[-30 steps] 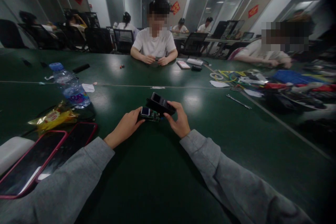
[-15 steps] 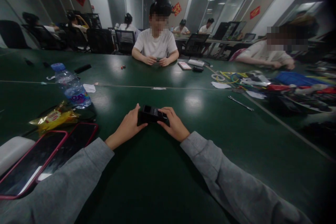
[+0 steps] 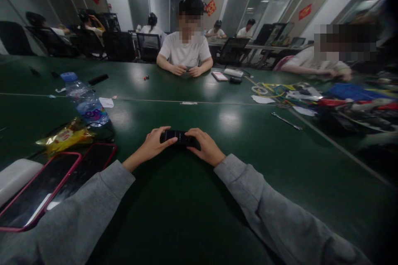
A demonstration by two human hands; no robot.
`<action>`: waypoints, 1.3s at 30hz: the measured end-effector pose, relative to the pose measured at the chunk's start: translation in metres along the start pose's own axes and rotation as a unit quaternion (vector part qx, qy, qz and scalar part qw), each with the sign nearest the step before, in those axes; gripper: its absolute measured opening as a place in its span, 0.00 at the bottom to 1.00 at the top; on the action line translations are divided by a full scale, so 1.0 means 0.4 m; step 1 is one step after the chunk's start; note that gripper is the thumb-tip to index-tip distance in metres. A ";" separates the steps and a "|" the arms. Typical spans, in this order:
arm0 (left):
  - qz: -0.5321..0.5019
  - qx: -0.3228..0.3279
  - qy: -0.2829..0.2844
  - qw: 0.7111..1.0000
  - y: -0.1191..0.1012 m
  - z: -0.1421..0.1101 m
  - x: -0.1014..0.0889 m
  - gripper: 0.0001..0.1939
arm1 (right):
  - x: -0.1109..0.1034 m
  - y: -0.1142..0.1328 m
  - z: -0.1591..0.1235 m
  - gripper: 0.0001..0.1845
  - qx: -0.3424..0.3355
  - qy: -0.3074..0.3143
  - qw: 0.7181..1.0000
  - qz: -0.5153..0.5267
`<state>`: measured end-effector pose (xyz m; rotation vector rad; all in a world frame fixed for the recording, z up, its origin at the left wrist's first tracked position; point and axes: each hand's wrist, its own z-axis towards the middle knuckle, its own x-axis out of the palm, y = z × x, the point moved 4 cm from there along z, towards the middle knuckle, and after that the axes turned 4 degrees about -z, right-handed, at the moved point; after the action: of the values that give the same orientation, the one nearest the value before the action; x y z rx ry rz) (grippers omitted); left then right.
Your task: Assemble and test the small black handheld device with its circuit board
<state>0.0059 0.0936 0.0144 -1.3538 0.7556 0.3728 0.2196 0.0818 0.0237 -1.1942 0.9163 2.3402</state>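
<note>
Between my hands, at the middle of the green table, is a small black device (image 3: 180, 136) with a dark screen and a row of small pale marks. My left hand (image 3: 154, 142) grips its left end, thumb across the front and fingers behind. My right hand (image 3: 205, 145) holds the right end between thumb and fingers. Its underside is hidden, so I cannot tell whether it rests on the table. Left of my hands lie phones in red-edged cases, one of them a large phone (image 3: 40, 192) partly under my left sleeve.
To the left are a leaning clear bottle (image 3: 85, 101), a yellow packet (image 3: 65, 138) and a white box-like object (image 3: 17, 178). A wrench (image 3: 286, 121) and a heap of cables (image 3: 289, 93) lie to the right. Across the table a person (image 3: 185, 49) holds a small dark object.
The device has tilted so its face with the screen turns more toward me. My left thumb has moved up onto its front, and the left fingers have curled over the back.
</note>
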 end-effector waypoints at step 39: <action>-0.144 0.083 0.120 0.979 -0.042 -0.013 -0.003 0.32 | -0.007 -0.075 0.001 0.30 0.123 0.039 0.938 0.322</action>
<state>0.0145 0.0854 0.0274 -1.3397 0.7579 -0.0837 0.2380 0.1036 0.0146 -0.9869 1.7923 2.5391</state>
